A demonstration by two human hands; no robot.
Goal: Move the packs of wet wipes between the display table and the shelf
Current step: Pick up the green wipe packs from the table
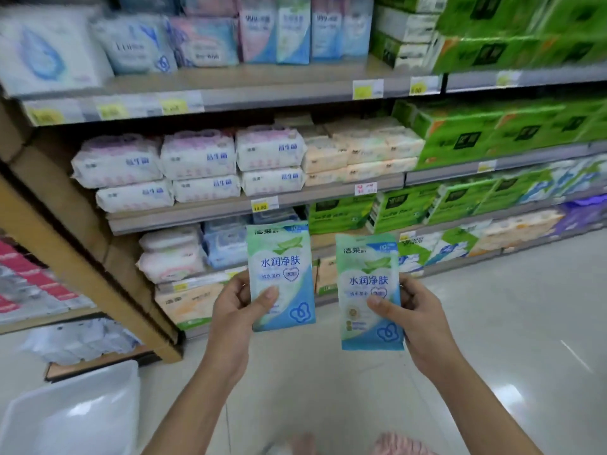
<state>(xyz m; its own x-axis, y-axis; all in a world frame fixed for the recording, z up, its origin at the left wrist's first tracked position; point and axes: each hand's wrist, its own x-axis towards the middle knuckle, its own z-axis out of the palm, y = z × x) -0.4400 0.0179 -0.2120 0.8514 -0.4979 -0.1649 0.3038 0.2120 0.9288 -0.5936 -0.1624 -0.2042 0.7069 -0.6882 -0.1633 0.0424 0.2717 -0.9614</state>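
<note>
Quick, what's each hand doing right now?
Left hand: closed on an upright green-and-blue plastic wet wipes pack.
Right hand: closed on a second matching green-and-blue pack, held slightly lower.

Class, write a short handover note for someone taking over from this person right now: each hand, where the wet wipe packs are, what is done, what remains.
Left hand: gripping one green-and-blue wet wipe pack, upright, label facing the camera.
Right hand: gripping a second, matching pack, held slightly lower.
Both packs are in the air in front of the shelf, apart from each other.
Done: two packs picked up.
Left: set both down at their destination; the display table is not clearly in view.
</note>
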